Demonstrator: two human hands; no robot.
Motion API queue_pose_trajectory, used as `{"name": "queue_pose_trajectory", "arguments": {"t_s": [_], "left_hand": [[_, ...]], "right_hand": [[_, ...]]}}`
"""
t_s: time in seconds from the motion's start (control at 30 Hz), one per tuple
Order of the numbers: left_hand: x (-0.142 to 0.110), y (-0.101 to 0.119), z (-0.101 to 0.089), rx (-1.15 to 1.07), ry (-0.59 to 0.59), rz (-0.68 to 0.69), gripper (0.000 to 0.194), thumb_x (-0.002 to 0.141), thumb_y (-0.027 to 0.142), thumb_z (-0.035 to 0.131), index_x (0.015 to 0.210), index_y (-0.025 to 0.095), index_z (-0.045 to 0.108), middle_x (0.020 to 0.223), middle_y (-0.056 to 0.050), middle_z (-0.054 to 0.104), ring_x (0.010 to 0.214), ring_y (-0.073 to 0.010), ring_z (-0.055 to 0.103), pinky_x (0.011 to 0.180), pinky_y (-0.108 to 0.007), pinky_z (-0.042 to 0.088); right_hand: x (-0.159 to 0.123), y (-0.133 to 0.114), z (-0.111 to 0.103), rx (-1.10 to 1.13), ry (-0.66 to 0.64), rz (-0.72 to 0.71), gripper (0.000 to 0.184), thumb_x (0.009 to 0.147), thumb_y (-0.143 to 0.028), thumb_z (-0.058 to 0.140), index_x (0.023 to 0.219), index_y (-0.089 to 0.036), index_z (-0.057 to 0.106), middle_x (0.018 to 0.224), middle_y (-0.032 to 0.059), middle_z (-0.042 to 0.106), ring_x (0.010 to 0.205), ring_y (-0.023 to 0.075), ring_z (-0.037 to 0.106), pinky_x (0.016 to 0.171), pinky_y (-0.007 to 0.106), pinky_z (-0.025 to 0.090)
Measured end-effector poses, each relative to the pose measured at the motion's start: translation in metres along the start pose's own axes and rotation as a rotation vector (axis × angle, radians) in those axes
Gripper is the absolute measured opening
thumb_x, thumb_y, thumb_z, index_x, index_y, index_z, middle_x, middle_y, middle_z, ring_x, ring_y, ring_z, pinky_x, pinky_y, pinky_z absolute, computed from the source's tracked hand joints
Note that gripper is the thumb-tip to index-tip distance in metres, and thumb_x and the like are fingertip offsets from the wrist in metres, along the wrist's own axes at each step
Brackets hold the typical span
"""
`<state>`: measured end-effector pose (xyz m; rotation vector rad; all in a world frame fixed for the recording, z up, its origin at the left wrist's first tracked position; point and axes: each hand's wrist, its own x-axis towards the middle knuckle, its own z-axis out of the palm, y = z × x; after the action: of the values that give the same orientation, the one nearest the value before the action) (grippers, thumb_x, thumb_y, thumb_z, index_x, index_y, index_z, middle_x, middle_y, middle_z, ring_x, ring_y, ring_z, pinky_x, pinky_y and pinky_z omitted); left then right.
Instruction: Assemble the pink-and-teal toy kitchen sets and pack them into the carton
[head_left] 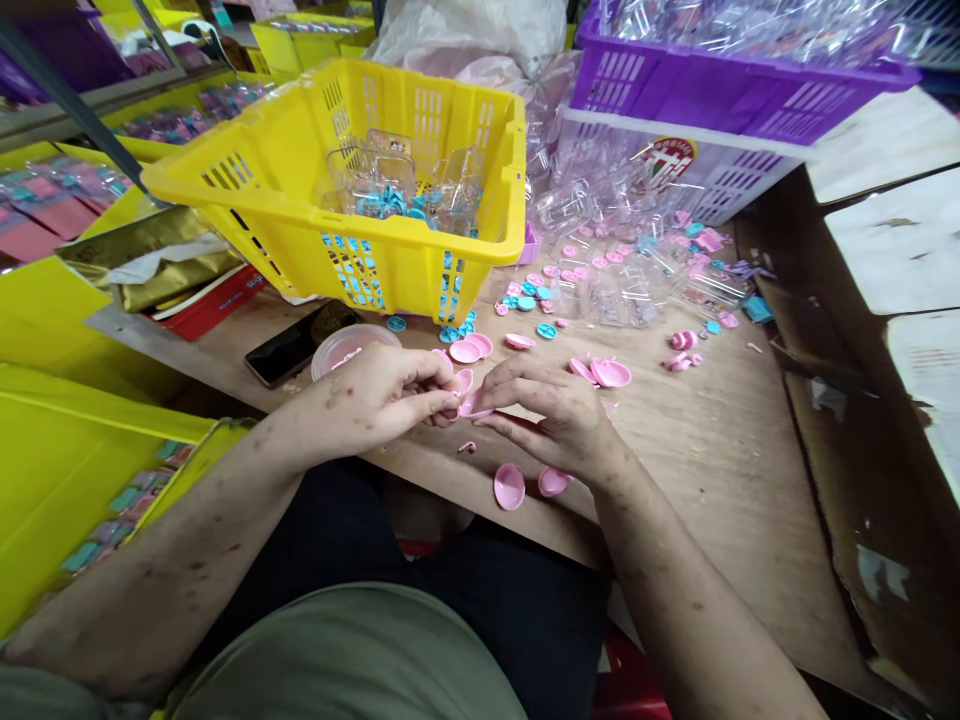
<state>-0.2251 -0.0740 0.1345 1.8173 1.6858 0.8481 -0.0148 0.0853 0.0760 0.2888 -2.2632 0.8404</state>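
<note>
Both hands meet above the wooden table (675, 440), close to its front edge. The fingers of my right hand (551, 412) are closed on a pink plastic shell (474, 405). Thumb and forefinger of my left hand (401, 395) pinch at that shell's left side; any small part between them is hidden. Just below lies a tiny pink hooked piece (466, 447). Nearer the edge are a pink oval shell (510, 487), showing its hollow side, and a rounded pink shell (555, 482). More pink oval shells (611, 372) rest beyond my right hand.
A yellow basket (345, 250) holding clear and blue parts stands behind my hands. Left of them are a round clear lid or tub (326, 350) and a phone (281, 352). Loose blue discs (526, 303) and clear plastic cases (622, 295) lie before a purple crate (720, 100).
</note>
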Motion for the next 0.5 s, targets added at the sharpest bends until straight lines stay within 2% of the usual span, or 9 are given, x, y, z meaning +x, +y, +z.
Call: {"name": "queue_pose_trajectory", "arguments": {"t_s": [0.13, 0.23, 0.3, 0.37, 0.43, 0.5], "left_hand": [[0.0, -0.008, 0.005, -0.095, -0.069, 0.006, 0.025, 0.107, 0.042, 0.069, 0.102, 0.022, 0.083, 0.089, -0.002, 0.083, 0.078, -0.0182, 0.075, 0.073, -0.027, 0.056], [-0.006, -0.013, -0.001, -0.011, 0.007, 0.014, 0.032, 0.105, 0.052, 0.074, 0.12, 0.025, 0.084, 0.111, -0.004, 0.085, 0.097, -0.0225, 0.078, 0.088, -0.031, 0.06], [-0.014, -0.017, -0.015, 0.117, 0.128, -0.014, 0.041, 0.103, 0.057, 0.075, 0.131, 0.027, 0.081, 0.12, -0.004, 0.083, 0.101, -0.0239, 0.076, 0.094, -0.033, 0.058], [-0.022, -0.026, -0.032, 0.249, 0.233, -0.065, 0.041, 0.105, 0.058, 0.069, 0.129, 0.026, 0.081, 0.119, -0.003, 0.081, 0.098, -0.0232, 0.073, 0.095, -0.034, 0.056], [-0.03, -0.04, -0.047, 0.378, 0.24, -0.125, 0.037, 0.107, 0.052, 0.063, 0.122, 0.023, 0.081, 0.117, -0.003, 0.08, 0.1, -0.0241, 0.069, 0.099, -0.036, 0.053], [-0.036, -0.058, -0.054, 0.507, 0.17, -0.186, 0.033, 0.105, 0.043, 0.063, 0.117, 0.019, 0.082, 0.118, -0.007, 0.079, 0.112, -0.0293, 0.065, 0.109, -0.042, 0.049]], "right_hand": [[0.001, 0.001, 0.002, 0.076, -0.063, 0.054, 0.007, 0.115, -0.027, 0.073, 0.116, -0.027, 0.08, 0.108, 0.0036, 0.084, 0.103, 0.0194, 0.081, 0.093, 0.036, 0.067], [-0.004, 0.009, -0.015, -0.012, -0.055, 0.106, 0.008, 0.113, -0.029, 0.074, 0.112, -0.027, 0.081, 0.109, 0.0053, 0.082, 0.103, 0.0219, 0.08, 0.095, 0.039, 0.067], [-0.014, 0.018, -0.038, -0.199, -0.028, 0.252, 0.011, 0.111, -0.031, 0.074, 0.107, -0.026, 0.082, 0.11, 0.0082, 0.081, 0.103, 0.0255, 0.078, 0.095, 0.043, 0.066], [-0.029, 0.028, -0.063, -0.412, -0.025, 0.485, 0.013, 0.107, -0.032, 0.073, 0.101, -0.025, 0.082, 0.106, 0.0104, 0.078, 0.099, 0.0286, 0.076, 0.092, 0.044, 0.064], [-0.044, 0.038, -0.082, -0.573, -0.037, 0.718, 0.011, 0.1, -0.032, 0.078, 0.097, -0.023, 0.082, 0.1, 0.0108, 0.076, 0.093, 0.0303, 0.074, 0.087, 0.045, 0.062], [-0.051, 0.045, -0.086, -0.69, 0.0, 0.841, 0.014, 0.093, -0.035, 0.085, 0.098, -0.022, 0.083, 0.102, 0.0119, 0.075, 0.096, 0.0331, 0.072, 0.089, 0.048, 0.061]]}}
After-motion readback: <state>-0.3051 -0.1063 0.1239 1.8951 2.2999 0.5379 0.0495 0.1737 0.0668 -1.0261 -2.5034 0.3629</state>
